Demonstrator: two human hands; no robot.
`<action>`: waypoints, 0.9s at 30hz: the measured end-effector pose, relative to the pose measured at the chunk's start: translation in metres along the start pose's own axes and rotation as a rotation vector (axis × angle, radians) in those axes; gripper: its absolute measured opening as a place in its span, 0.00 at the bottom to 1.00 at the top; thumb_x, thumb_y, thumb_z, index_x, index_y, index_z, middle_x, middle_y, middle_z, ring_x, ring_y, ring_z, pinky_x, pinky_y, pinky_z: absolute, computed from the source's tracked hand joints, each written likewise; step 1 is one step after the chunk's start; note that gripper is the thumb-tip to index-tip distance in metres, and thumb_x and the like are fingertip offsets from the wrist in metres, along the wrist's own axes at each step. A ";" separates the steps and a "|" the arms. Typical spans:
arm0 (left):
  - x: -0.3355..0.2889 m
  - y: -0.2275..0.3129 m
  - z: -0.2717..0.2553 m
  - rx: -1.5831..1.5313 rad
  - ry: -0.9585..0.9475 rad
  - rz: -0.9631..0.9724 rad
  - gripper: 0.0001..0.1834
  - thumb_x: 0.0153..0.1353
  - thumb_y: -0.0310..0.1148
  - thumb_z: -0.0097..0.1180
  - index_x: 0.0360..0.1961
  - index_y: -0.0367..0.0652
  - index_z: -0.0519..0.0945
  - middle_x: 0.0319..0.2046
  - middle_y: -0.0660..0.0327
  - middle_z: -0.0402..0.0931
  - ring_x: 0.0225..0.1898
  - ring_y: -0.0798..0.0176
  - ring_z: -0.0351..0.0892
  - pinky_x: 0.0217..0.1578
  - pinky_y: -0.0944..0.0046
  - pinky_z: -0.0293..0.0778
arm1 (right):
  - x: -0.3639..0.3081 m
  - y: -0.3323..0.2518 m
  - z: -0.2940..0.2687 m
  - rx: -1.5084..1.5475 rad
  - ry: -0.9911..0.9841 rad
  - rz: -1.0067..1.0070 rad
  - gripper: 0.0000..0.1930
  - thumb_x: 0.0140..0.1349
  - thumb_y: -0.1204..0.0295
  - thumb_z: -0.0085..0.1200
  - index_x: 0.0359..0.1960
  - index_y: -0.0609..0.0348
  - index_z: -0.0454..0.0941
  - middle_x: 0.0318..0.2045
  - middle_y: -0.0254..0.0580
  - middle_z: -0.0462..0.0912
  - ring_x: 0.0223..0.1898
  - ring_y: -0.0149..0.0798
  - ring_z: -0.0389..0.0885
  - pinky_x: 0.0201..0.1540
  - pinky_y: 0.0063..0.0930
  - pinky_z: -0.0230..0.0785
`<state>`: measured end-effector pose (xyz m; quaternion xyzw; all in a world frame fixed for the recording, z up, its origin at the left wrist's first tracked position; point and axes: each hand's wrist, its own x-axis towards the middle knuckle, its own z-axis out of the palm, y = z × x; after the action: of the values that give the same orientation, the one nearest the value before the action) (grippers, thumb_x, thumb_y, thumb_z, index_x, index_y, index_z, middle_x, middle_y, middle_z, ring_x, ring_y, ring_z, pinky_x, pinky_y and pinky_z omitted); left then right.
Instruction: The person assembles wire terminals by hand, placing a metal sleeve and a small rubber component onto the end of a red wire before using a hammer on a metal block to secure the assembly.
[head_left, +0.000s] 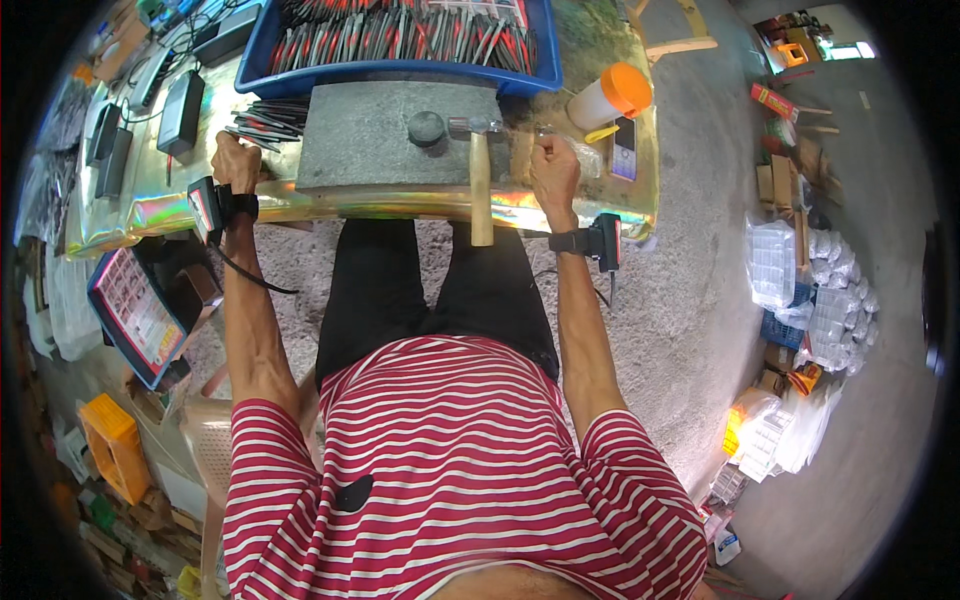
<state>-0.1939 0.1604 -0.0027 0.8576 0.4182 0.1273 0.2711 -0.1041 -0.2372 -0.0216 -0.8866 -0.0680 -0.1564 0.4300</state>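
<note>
My left hand (237,163) is curled into a fist at the left of the table, with nothing visible in it. A small pile of thin dark strips (270,122) lies just beyond it. My right hand (555,178), also a fist, rests on the right side, near crumpled clear plastic (585,155). Between the hands lies a grey stone slab (350,135). On the slab are a round dark metal piece (426,128) and the head of a hammer (481,185); the hammer's wooden handle sticks out past the table's near edge toward me.
A blue tray (400,72) full of thin black and red pieces stands beyond the slab. At right are an orange-lidded jar (612,95) and a phone-like device (623,150). Black boxes with cables (181,112) are at left. A poster-faced box (140,315) stands below the table's left side.
</note>
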 end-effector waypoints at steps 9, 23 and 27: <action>-0.019 -0.005 -0.007 -0.486 0.062 -0.008 0.21 0.42 0.23 0.50 0.39 0.31 0.59 0.26 0.47 0.71 0.21 0.55 0.75 0.18 0.63 0.77 | 0.010 0.001 0.022 -0.239 -0.029 -0.172 0.05 0.48 0.73 0.47 0.22 0.62 0.71 0.20 0.46 0.74 0.24 0.42 0.74 0.26 0.33 0.64; -0.079 0.012 -0.033 -1.389 -0.134 -0.074 0.19 0.48 0.21 0.54 0.43 0.30 0.68 0.26 0.56 0.73 0.24 0.67 0.74 0.25 0.70 0.76 | 0.021 -0.001 0.016 -0.222 -0.272 -0.081 0.09 0.49 0.72 0.43 0.23 0.68 0.70 0.21 0.60 0.73 0.26 0.53 0.74 0.28 0.40 0.64; -0.101 0.052 -0.039 -1.557 -0.444 -0.075 0.15 0.50 0.23 0.53 0.41 0.32 0.70 0.27 0.57 0.73 0.24 0.69 0.73 0.24 0.72 0.74 | 0.021 0.032 0.013 0.145 -0.233 0.113 0.07 0.48 0.74 0.46 0.21 0.67 0.70 0.16 0.46 0.73 0.19 0.38 0.73 0.23 0.32 0.65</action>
<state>-0.2403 0.0688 0.0602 0.4137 0.1744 0.1997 0.8710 -0.0732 -0.2470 -0.0456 -0.8677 -0.0787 -0.0224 0.4903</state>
